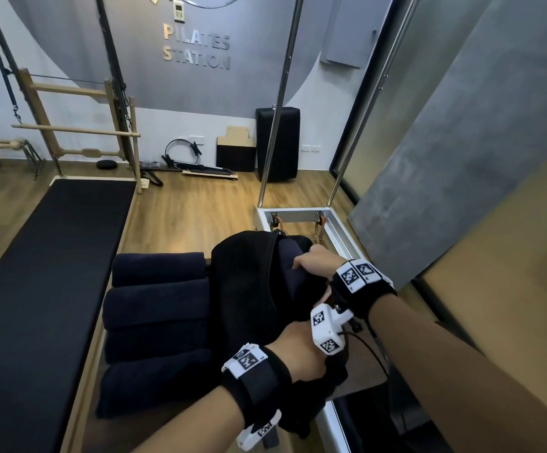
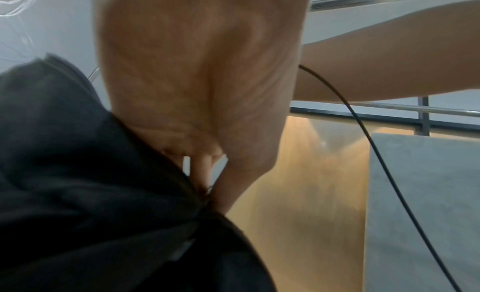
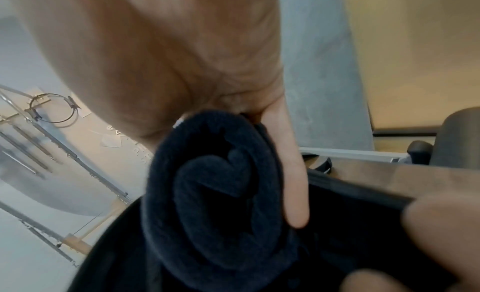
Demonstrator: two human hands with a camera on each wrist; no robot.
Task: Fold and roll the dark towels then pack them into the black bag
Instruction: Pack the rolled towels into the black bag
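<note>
Right hand wrapped around a rolled dark navy terry towel, pushing it end-first into the open mouth of a soft black fabric bag near the centre. Left hand pinching the bag's near rim, holding it open. Best done by keeping the rim taut and wide, gripping firmly so the spiral stays tight, sliding it deep. Four more rolled dark towels stacked side by side just left of the bag.
</note>
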